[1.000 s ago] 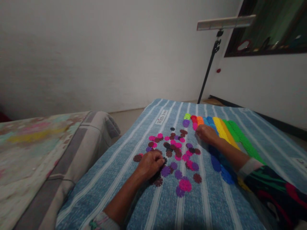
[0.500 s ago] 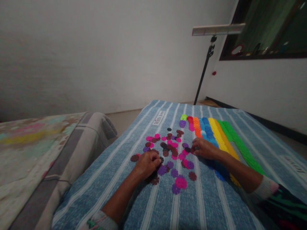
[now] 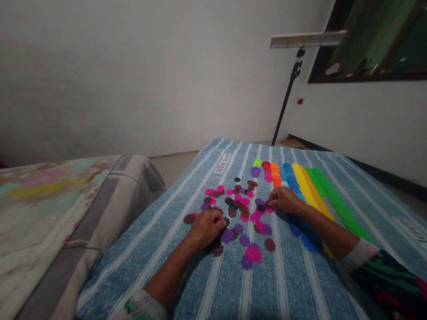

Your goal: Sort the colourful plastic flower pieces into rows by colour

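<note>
Notched plastic discs in pink, brown, purple and black lie scattered over the blue striped cloth (image 3: 230,284). My left hand (image 3: 207,227) rests at the near left of this spread, its fingers curled together. A black disc (image 3: 227,221) shows at its fingertips; what lies inside the fingers is hidden. On the right side of the spread, the fingers of my right hand (image 3: 283,201) are pinched on a dark brown disc (image 3: 267,204). Just left of that disc is a black disc (image 3: 260,208). A large pink disc (image 3: 254,254) overlaps a purple disc (image 3: 247,262) nearer to me.
Overlapping rows of green (image 3: 336,206), yellow (image 3: 305,191) and blue discs (image 3: 291,175) run along the right, partly under my right forearm. Short rows of orange (image 3: 275,174) and red discs (image 3: 266,165) stand beyond. A second covered surface (image 3: 110,195) is at left; a stand (image 3: 286,100) rises behind.
My right hand has shifted slightly, and a dark brown disc now shows at its fingertips. My left hand keeps its place among the discs. The whole view has moved a little.
</note>
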### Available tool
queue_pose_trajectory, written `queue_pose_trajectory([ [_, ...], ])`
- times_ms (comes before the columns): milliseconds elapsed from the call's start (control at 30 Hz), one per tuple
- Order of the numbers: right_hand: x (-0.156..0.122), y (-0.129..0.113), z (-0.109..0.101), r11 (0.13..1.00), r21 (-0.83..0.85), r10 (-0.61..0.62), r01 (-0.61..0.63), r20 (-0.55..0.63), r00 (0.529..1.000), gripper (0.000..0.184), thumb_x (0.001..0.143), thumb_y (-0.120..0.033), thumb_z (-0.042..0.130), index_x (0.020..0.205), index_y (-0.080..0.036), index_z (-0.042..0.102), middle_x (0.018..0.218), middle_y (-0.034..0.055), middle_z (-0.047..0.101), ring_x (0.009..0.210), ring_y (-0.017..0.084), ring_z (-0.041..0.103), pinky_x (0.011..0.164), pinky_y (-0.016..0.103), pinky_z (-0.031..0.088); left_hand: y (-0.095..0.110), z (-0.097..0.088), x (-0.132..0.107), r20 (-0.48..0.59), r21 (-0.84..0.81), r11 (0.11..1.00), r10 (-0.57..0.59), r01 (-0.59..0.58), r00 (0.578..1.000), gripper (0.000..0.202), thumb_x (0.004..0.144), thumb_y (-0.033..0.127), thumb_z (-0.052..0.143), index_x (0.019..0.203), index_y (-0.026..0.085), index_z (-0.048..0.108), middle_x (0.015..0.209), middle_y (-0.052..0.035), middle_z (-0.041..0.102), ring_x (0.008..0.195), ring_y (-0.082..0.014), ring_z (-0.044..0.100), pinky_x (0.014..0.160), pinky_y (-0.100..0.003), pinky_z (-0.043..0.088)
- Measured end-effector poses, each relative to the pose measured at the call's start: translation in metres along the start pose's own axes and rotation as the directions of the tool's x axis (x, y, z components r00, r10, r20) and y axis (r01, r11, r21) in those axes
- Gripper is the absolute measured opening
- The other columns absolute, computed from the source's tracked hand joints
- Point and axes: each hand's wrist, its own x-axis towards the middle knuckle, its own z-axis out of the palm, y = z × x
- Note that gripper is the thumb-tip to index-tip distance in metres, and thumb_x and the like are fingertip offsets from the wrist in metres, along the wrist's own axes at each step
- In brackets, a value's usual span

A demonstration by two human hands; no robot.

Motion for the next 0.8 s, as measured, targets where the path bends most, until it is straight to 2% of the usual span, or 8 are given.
queue_pose_trajectory([
  [167,0.003,0.001,-0.001,0.997,-0.065,0.024,-0.028,-0.063,0.998,0.019,0.079,-0.024,0.059,0.074,-0.017,0.075,0.077,0.0056,0.072,0.078,0.018,0.063,0.064,0.025,0.037,-0.001,0.000,0.001,-0.011,0.006,1.000,0.014,-0.014,1.000,0.015,0.074,0.020,0.053,0.060,0.015,0.056,0.059,0.0008,0.053,0.057,-0.0114,0.051,0.052,-0.023,0.039],
  [267,-0.005,0.000,0.000,0.994,-0.106,-0.012,0.008,-0.036,0.999,0.023,0.081,-0.029,0.057,0.074,-0.016,0.075,0.077,0.0065,0.070,0.077,0.019,0.062,0.064,0.025,0.038,-0.002,0.000,0.001,0.004,0.027,0.999,0.021,-0.021,1.000,0.016,0.074,0.021,0.052,0.059,0.015,0.056,0.059,0.0008,0.053,0.057,-0.0112,0.051,0.053,-0.022,0.039],
  [400,-0.018,-0.006,0.003,0.990,-0.123,-0.065,0.069,0.034,0.997,0.017,0.078,-0.028,0.062,0.078,-0.017,0.075,0.089,0.0082,0.070,0.084,0.020,0.063,0.070,0.025,0.039,-0.005,0.002,0.003,-0.011,0.024,1.000,0.019,-0.018,1.000,0.015,0.073,0.021,0.053,0.061,0.015,0.057,0.058,0.0006,0.054,0.057,-0.0114,0.050,0.052,-0.023,0.038],
  [500,-0.024,-0.011,0.006,0.988,-0.151,-0.034,0.037,0.020,0.999,0.012,0.077,-0.024,0.063,0.077,-0.017,0.074,0.091,0.0092,0.069,0.089,0.020,0.062,0.074,0.025,0.040,-0.005,0.002,0.002,-0.016,0.020,0.999,0.027,-0.027,1.000,0.015,0.074,0.021,0.052,0.061,0.015,0.057,0.058,0.0006,0.054,0.056,-0.0115,0.050,0.052,-0.023,0.038],
  [667,-0.023,-0.014,0.009,0.998,-0.059,0.018,-0.020,-0.034,0.999,0.009,0.072,-0.016,0.063,0.075,-0.016,0.071,0.091,0.0075,0.070,0.086,0.018,0.062,0.073,0.025,0.041,-0.004,0.001,0.001,-0.012,0.016,0.999,0.029,-0.029,0.999,0.016,0.073,0.022,0.053,0.059,0.016,0.056,0.059,0.0006,0.054,0.056,-0.0116,0.051,0.052,-0.023,0.038],
  [800,-0.015,-0.008,0.002,0.997,0.077,0.021,-0.019,-0.024,0.999,0.011,0.068,-0.012,0.061,0.059,-0.017,0.067,0.072,0.0023,0.068,0.073,0.016,0.062,0.066,0.023,0.041,-0.002,0.001,0.000,-0.012,0.009,1.000,0.018,-0.018,1.000,0.016,0.073,0.023,0.052,0.058,0.016,0.055,0.057,0.0009,0.053,0.056,-0.0117,0.050,0.052,-0.024,0.038],
])
